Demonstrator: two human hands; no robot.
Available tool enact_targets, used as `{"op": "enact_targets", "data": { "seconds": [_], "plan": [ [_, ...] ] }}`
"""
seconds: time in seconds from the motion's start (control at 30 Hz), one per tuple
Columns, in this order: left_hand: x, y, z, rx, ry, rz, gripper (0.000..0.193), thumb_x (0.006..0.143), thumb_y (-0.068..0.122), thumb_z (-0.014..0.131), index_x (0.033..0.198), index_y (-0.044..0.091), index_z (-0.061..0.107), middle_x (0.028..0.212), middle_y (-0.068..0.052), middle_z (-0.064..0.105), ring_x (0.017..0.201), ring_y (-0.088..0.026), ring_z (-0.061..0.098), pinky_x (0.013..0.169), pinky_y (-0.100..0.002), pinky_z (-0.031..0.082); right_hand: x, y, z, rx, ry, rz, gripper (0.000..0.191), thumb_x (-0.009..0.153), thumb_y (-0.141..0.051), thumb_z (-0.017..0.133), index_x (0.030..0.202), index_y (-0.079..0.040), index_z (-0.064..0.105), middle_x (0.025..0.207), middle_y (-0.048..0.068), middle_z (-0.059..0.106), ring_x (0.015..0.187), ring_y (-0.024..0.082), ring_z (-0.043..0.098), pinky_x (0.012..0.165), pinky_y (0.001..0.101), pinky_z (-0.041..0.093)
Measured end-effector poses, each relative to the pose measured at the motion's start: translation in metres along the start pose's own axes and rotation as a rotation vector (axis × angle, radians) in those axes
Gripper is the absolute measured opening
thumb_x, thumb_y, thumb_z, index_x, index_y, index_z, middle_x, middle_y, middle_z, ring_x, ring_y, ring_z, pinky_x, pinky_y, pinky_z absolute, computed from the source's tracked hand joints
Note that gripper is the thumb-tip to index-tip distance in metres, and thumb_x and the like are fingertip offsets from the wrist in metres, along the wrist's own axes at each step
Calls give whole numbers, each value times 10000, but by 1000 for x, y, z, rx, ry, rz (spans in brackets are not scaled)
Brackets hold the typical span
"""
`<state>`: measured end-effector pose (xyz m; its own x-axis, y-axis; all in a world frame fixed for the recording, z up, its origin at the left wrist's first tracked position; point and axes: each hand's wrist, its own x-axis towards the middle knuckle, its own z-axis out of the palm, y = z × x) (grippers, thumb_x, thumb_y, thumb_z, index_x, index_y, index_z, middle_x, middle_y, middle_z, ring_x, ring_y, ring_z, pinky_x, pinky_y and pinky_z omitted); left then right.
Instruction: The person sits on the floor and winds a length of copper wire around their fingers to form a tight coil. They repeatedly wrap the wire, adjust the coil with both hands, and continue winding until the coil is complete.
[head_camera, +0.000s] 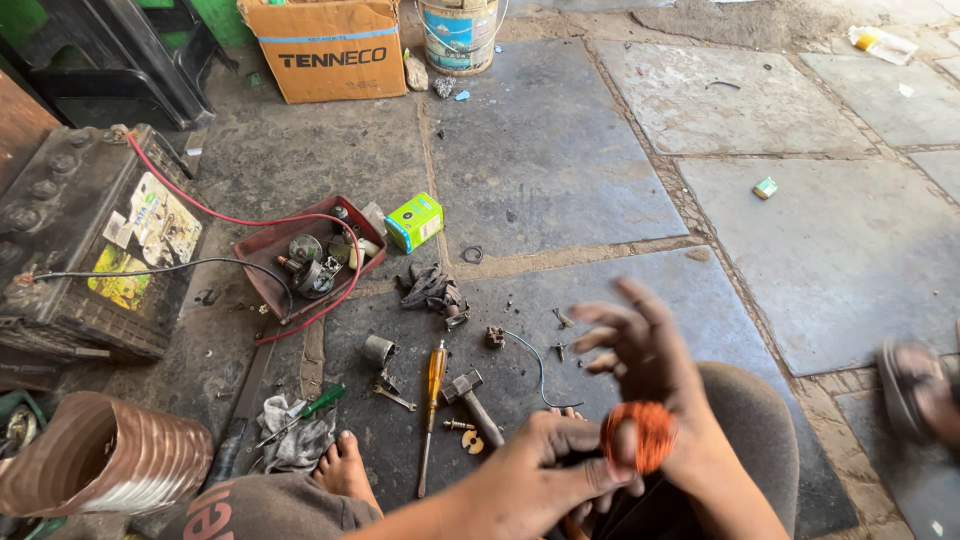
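A brown carton (330, 48) stands at the top. Below it, toward the right, lies a small green box (414, 221); far left of that box, the battery's yellow-green label (148, 240).

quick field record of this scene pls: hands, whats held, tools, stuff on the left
left hand: grips the copper wire coil from below
right hand: above the coil, fingers spread, motion-blurred
copper wire coil: orange, between both hands
tools on stone floor: yellow-handled screwdriver, hammer, green-handled screwdriver
left side: battery with red cable, red tray of parts
near tray: green box
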<state>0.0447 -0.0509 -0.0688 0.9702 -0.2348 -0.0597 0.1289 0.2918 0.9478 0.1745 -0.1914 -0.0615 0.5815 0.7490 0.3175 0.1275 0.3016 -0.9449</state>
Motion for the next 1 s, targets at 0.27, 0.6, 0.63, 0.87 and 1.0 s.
{"op": "enact_targets", "data": {
  "seconds": [0.27, 0.6, 0.63, 0.87, 1.0],
  "plan": [
    [4, 31, -30, 564, -21, -22, 233, 936, 200, 653, 1032, 2, 730, 841, -71, 749, 803, -89, 679, 745, -302, 546, 0, -12, -2, -124, -263, 175, 1370, 649, -469, 937, 1655, -59, 101, 1668, 175, 354, 1491, 326, 423, 1188, 469, 306],
    [4, 28, -34, 499, 40, -20, 231, 946, 207, 647, 1012, 12, 752, 899, -65, 788, 868, -95, 722, 832, -284, 559, 4, -3, -5, -144, 33, 112, 1170, 674, -189, 894, 1620, -78, 215, 1522, 153, 509, 1314, 275, 546, 1032, 407, 460],
    [4, 28, -34, 483, 34, -18, 237, 960, 207, 641, 986, 2, 756, 901, -64, 787, 876, -96, 721, 847, -281, 558, 4, -2, -5, -139, 81, 117, 1158, 667, -165, 889, 1615, -80, 229, 1505, 144, 518, 1291, 264, 554, 1005, 398, 468],
    [3, 34, -34, 556, 161, -274, 231, 962, 226, 653, 1026, 26, 749, 747, -146, 668, 669, -185, 622, 639, -394, 540, 0, -1, -2, -193, 100, 124, 1123, 663, -100, 871, 1606, -83, 261, 1481, 134, 536, 1249, 248, 574, 981, 377, 452],
    [6, 39, -30, 762, 152, -81, 239, 902, 216, 667, 961, -8, 727, 752, -178, 696, 693, -223, 683, 663, -384, 533, 0, -7, 1, -272, -102, 115, 1101, 719, -118, 862, 1609, -67, 216, 1548, 144, 489, 1310, 270, 551, 1055, 398, 436]
  ]
}}
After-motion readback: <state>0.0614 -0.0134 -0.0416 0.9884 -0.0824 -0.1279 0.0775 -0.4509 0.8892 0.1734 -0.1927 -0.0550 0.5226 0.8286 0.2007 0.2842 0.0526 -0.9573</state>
